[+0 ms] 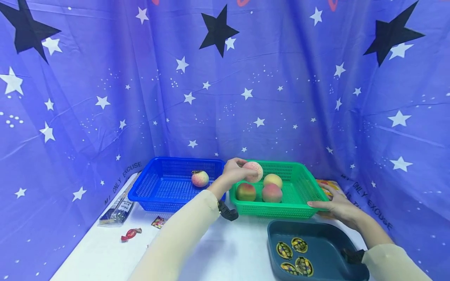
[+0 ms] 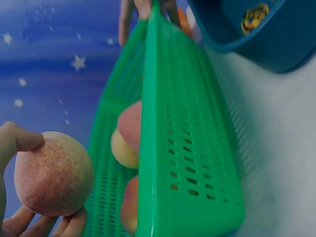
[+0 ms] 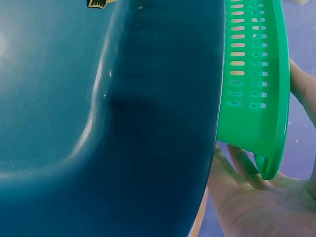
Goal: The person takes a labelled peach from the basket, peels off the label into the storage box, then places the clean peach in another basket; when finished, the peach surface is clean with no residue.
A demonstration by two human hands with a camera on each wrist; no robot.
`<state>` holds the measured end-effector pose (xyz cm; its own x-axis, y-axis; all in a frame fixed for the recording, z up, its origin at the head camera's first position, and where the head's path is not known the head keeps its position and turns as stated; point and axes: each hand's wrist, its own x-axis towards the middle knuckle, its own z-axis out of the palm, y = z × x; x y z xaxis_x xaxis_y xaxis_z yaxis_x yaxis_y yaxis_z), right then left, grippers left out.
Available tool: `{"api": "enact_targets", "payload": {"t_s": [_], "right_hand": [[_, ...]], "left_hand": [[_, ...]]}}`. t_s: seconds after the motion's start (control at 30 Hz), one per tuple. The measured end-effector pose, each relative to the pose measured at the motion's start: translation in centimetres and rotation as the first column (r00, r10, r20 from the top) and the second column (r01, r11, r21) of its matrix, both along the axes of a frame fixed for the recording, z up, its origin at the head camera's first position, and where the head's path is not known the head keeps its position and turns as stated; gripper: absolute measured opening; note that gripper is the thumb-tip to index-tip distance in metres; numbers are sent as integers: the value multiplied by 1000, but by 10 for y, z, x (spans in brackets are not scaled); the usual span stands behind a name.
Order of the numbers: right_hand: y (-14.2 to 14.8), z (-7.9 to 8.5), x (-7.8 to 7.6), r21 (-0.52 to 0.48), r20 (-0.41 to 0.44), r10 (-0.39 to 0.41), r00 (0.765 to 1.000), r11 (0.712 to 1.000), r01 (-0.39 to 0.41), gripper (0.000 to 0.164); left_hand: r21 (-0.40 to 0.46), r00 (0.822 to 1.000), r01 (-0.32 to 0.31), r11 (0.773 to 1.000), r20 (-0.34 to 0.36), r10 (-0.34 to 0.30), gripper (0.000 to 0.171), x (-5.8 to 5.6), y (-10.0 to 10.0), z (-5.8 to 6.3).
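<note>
My left hand (image 1: 233,171) holds a pale pink peach (image 1: 254,171) over the left part of the green basket (image 1: 274,210). In the left wrist view, the thumb lies on one side of that peach (image 2: 54,175) and the fingers curl round the other. Inside the green basket are a dark red peach (image 1: 246,192), a pink peach (image 1: 272,193) and a yellowish peach (image 1: 272,180). My right hand (image 1: 339,207) grips the basket's front right corner, thumb over the rim and fingers underneath, as the right wrist view shows.
A blue basket (image 1: 154,207) at left contains one peach (image 1: 200,179) with a dark top. Before the green basket stands a dark teal bin (image 1: 321,230) with several round black-and-gold packets. A red wrapped candy (image 1: 131,234), a small packet (image 1: 159,222) and a clear-wrapped package (image 1: 118,208) lie at left.
</note>
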<state>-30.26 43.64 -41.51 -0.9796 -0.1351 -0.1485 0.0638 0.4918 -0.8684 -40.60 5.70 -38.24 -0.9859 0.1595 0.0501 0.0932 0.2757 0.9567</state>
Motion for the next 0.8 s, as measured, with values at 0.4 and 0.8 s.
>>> {"api": "enact_targets", "payload": {"t_s": [0.4, 0.8], "right_hand": [[2, -2, 3, -11, 6, 3, 1000, 1000, -3, 118], [0, -5, 6, -26, 5, -20, 1000, 999, 21, 117]], "left_hand": [[-95, 987, -134, 986, 79, 142, 60, -28, 36, -18], [-122, 978, -161, 979, 114, 175, 41, -41, 44, -26]]}}
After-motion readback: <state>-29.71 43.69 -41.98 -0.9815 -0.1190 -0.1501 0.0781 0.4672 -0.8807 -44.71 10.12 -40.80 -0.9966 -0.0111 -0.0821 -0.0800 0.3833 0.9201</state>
